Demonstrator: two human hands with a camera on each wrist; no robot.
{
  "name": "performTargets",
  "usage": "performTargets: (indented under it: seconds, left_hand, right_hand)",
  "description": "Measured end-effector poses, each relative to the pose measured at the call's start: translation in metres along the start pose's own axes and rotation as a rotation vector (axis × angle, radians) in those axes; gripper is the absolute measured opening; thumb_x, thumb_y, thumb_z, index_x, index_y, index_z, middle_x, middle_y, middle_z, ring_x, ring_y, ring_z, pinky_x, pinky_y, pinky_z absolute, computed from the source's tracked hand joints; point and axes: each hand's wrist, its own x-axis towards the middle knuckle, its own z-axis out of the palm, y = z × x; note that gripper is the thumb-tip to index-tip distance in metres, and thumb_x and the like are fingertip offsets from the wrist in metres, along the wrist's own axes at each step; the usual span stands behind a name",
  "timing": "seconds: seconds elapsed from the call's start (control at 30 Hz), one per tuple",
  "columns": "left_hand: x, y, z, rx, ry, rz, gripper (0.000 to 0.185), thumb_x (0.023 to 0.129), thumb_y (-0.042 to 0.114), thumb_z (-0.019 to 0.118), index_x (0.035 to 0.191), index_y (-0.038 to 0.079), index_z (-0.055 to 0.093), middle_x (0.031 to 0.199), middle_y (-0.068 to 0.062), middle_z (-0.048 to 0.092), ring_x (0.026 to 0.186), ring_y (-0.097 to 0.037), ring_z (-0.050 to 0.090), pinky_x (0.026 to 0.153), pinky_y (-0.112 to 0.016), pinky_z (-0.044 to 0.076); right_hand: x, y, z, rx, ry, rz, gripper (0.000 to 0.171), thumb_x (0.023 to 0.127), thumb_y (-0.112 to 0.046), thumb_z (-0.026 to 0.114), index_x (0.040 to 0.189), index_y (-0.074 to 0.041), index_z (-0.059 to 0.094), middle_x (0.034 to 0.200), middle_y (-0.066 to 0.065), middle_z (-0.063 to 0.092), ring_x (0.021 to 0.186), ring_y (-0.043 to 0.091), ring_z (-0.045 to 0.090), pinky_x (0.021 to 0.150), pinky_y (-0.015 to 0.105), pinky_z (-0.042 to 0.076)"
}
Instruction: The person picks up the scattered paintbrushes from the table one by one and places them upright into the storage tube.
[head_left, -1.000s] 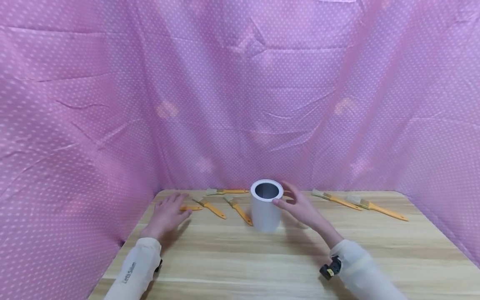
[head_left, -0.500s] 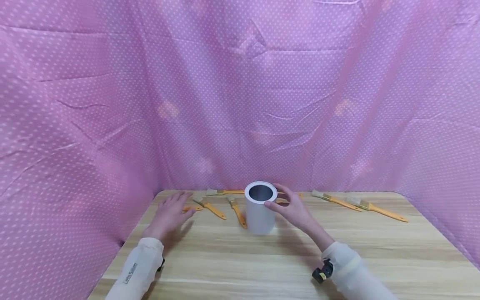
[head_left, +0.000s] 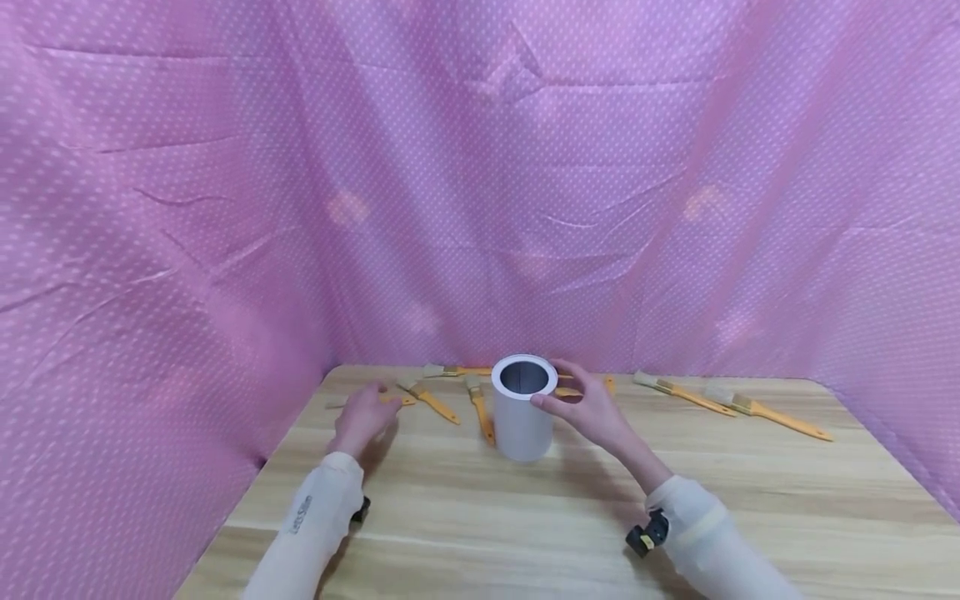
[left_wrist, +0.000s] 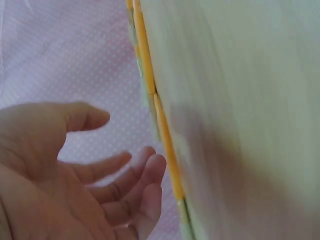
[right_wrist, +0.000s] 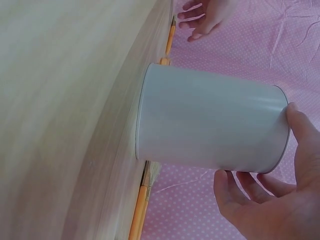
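Tin: a white cylindrical tin (head_left: 522,419) stands upright, open-topped, mid-worktop (head_left: 570,508).
Right hand: the right hand (head_left: 592,412) is at the tin's right; thumb on the rim, fingers curved behind the wall.
Right wrist view: thumb tip touches the rim, other fingers (right_wrist: 240,187) just off the wall.
Left hand: the left hand (head_left: 363,417) hovers palm-down at far left, over an orange-handled brush (head_left: 378,401).
Left wrist view: fingers (left_wrist: 127,182) relaxed, spread, holding nothing.
Writing: sleeve (head_left: 303,521) lettering, too small to read.
Other brushes: lying along the far edge.
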Motion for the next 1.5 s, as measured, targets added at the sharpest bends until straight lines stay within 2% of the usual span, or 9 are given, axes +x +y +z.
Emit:
performTargets:
  seconds: [0.07,0.2,0.47,0.63,0.9,1.1,1.27,1.4,1.5]
  left_hand:
    - [0.003,0.004,0.004,-0.023,0.011,-0.079,0.056,0.102,0.039,0.052,0.146,0.003,0.047,0.142,-0.027,0.051,0.125,-0.052,0.047,0.097,-0.072,0.036]
    - [0.013,0.009,0.011,0.029,0.046,-0.144,0.048,0.102,0.036,0.052,0.133,-0.001,0.053,0.129,-0.029,0.057,0.114,-0.052,0.051,0.090,-0.066,0.041]
    - [0.035,0.006,0.023,0.155,0.057,-0.193,0.029,0.096,0.026,0.052,0.095,0.001,0.067,0.097,-0.021,0.064,0.093,-0.042,0.059,0.079,-0.058,0.047]
    - [0.036,0.008,0.025,0.120,0.042,-0.238,0.030,0.093,0.028,0.062,0.097,-0.001,0.067,0.100,-0.023,0.060,0.098,-0.047,0.053,0.083,-0.065,0.047]
    - [0.027,0.010,0.010,0.202,-0.034,-0.086,0.022,0.089,0.026,0.073,0.091,0.005,0.068,0.095,-0.014,0.065,0.093,-0.037,0.060,0.086,-0.059,0.046]
    - [0.023,0.002,-0.004,0.233,-0.097,-0.064,0.012,0.078,0.007,0.073,0.087,0.005,0.065,0.096,-0.015,0.063,0.090,-0.035,0.058,0.085,-0.061,0.046]
    - [0.019,-0.006,-0.008,0.150,-0.043,-0.068,0.026,0.071,0.001,0.072,0.094,0.003,0.060,0.097,-0.016,0.064,0.091,-0.037,0.058,0.087,-0.062,0.044]
    - [0.020,-0.011,-0.005,0.128,0.011,-0.040,0.017,0.076,0.004,0.071,0.086,0.006,0.057,0.084,-0.012,0.061,0.083,-0.034,0.059,0.077,-0.056,0.048]
    - [0.021,-0.015,-0.004,0.127,-0.003,-0.045,0.007,0.081,0.004,0.066,0.084,0.002,0.060,0.075,-0.012,0.061,0.075,-0.031,0.060,0.071,-0.052,0.051]
  right_hand:
    - [0.001,0.000,-0.001,-0.003,0.004,0.006,0.077,0.083,-0.045,0.085,0.146,-0.016,0.052,0.137,0.012,0.058,0.116,0.035,0.062,0.089,0.044,0.057]
    - [0.002,-0.002,-0.002,-0.016,0.017,0.017,0.080,0.081,-0.048,0.085,0.146,-0.017,0.052,0.137,0.011,0.058,0.117,0.034,0.062,0.089,0.045,0.057]
    - [-0.001,-0.003,0.000,-0.031,0.010,0.022,0.079,0.080,-0.049,0.085,0.145,-0.018,0.053,0.136,0.009,0.059,0.119,0.032,0.060,0.092,0.047,0.055]
    - [-0.003,-0.003,0.000,-0.034,0.006,0.021,0.080,0.080,-0.050,0.085,0.145,-0.019,0.053,0.136,0.008,0.059,0.121,0.032,0.059,0.092,0.048,0.055]
    - [-0.005,-0.003,-0.005,-0.039,0.005,-0.006,0.079,0.081,-0.048,0.085,0.147,-0.019,0.051,0.139,0.010,0.057,0.121,0.034,0.059,0.092,0.049,0.055]
    - [-0.005,-0.004,-0.004,-0.020,0.005,-0.006,0.079,0.081,-0.048,0.085,0.146,-0.019,0.052,0.137,0.010,0.058,0.120,0.034,0.060,0.091,0.047,0.056]
    - [-0.006,-0.002,-0.002,-0.013,0.005,0.001,0.080,0.080,-0.049,0.085,0.146,-0.019,0.052,0.137,0.009,0.059,0.121,0.034,0.060,0.091,0.047,0.056]
    - [-0.006,-0.001,-0.002,-0.005,0.012,-0.004,0.078,0.081,-0.047,0.086,0.146,-0.019,0.053,0.137,0.008,0.059,0.121,0.034,0.060,0.091,0.048,0.056]
    - [-0.007,0.000,-0.002,0.006,0.002,0.008,0.078,0.081,-0.045,0.086,0.146,-0.019,0.052,0.137,0.008,0.058,0.120,0.034,0.060,0.092,0.048,0.055]
